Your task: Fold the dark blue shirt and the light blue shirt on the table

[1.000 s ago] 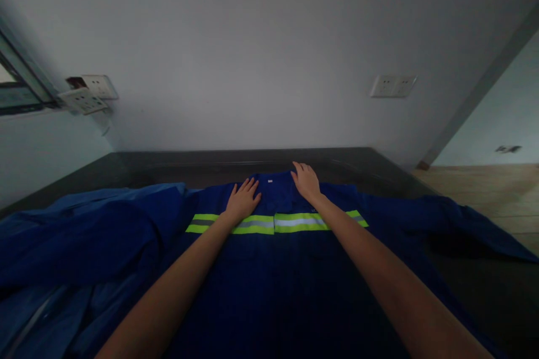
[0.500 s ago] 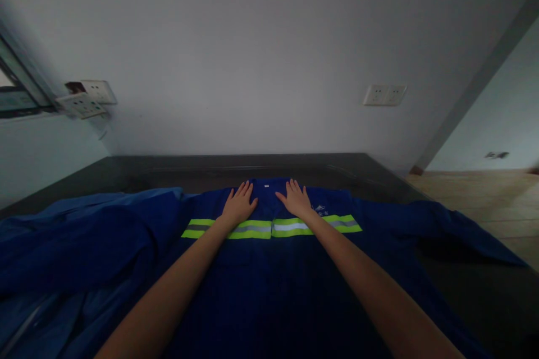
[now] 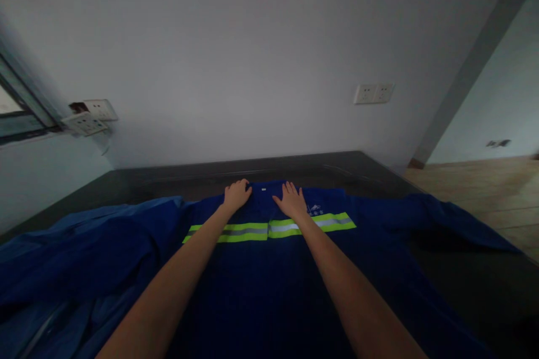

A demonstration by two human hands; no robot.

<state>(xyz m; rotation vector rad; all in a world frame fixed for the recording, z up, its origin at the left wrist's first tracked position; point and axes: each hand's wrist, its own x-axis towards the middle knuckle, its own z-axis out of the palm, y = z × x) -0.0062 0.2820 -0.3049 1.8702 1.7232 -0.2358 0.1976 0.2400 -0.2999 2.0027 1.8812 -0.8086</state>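
Note:
A dark blue work jacket [image 3: 252, 286] lies spread front side up, with yellow-green reflective bands across its chest and a small white emblem on the right side. My left hand [image 3: 236, 194] is at the left side of the collar, its fingers bent over the edge and closed on the cloth; the fingertips are partly hidden. Flat on the jacket at the right side of the collar rests my right hand [image 3: 290, 200], fingers spread. Between the hands a small white label [image 3: 264, 189] shows inside the neck.
Lighter blue garments [image 3: 37, 314] are heaped at the left, partly under the jacket's sleeve. The dark table [image 3: 185, 171] meets a pale wall with a double socket [image 3: 374, 93]. Another socket [image 3: 86, 122] hangs loose near the window at left. Tiled floor [image 3: 475, 182] lies beyond the right edge.
My left hand has gone from lying flat with fingers stretched to fingers curled at the collar edge. My right hand stays flat on the jacket. The view has tilted slightly.

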